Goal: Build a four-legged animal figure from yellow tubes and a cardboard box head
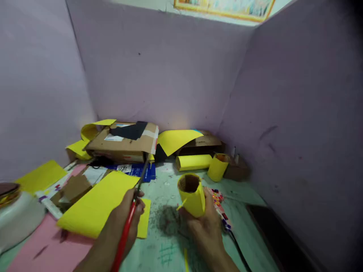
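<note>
My left hand is closed around a long red-handled tool. Its narrow dark metal end points up and away; the exact kind does not show. In my right hand I hold a short cardboard tube wrapped in yellow paper, its open end up and tilted towards me. A thin yellow strip sticks out from the tube's left side. Beneath my left forearm lies a large folded yellow sheet. Free space separates the tool from the tube.
Behind stand a cardboard box, a yellow roll and another yellow-wrapped tube. A pink sheet covers the left of the green surface. A black cable runs at right. Purple walls enclose the corner.
</note>
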`<action>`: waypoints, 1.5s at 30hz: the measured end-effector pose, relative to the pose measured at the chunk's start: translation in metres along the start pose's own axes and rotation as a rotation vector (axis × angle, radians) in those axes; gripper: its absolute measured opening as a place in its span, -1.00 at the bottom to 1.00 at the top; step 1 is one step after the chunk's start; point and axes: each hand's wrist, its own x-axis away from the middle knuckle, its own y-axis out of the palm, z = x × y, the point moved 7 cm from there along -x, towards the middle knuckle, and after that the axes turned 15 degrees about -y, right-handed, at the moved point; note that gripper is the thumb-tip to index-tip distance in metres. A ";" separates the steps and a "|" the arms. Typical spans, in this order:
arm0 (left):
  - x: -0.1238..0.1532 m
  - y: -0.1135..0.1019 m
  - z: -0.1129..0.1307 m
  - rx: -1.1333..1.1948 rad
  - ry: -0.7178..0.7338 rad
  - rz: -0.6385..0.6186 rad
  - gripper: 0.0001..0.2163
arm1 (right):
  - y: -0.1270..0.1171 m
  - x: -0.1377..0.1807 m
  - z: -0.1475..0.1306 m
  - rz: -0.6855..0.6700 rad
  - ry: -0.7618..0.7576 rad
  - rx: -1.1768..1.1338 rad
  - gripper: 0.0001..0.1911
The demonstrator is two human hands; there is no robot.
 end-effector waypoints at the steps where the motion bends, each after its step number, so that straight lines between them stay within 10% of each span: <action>1: 0.001 0.003 0.002 0.032 -0.004 -0.047 -0.67 | 0.005 0.000 -0.011 -0.061 -0.104 -0.036 -0.44; 7: 0.013 0.017 0.010 0.034 -0.008 -0.227 -0.59 | 0.026 0.017 -0.046 -0.294 -0.484 -0.094 -0.42; 15: 0.019 0.008 0.027 -0.370 0.212 -0.015 -0.75 | 0.042 0.027 -0.046 -0.456 -0.472 -0.148 -0.22; 25: 0.036 0.063 0.084 -1.031 0.361 -0.196 -0.91 | 0.036 0.015 -0.043 -0.443 -0.162 -0.701 0.06; 30: 0.020 0.053 0.077 -0.965 0.273 -0.208 -0.90 | 0.055 0.013 -0.060 -0.563 -0.123 -0.867 -0.10; 39: 0.029 0.053 0.073 -0.760 0.316 -0.338 -0.91 | 0.048 0.007 -0.053 -0.510 -0.043 -0.868 0.22; 45: 0.027 0.058 0.072 -0.648 0.378 -0.325 -0.91 | 0.053 0.006 -0.062 -0.541 -0.048 -1.042 0.00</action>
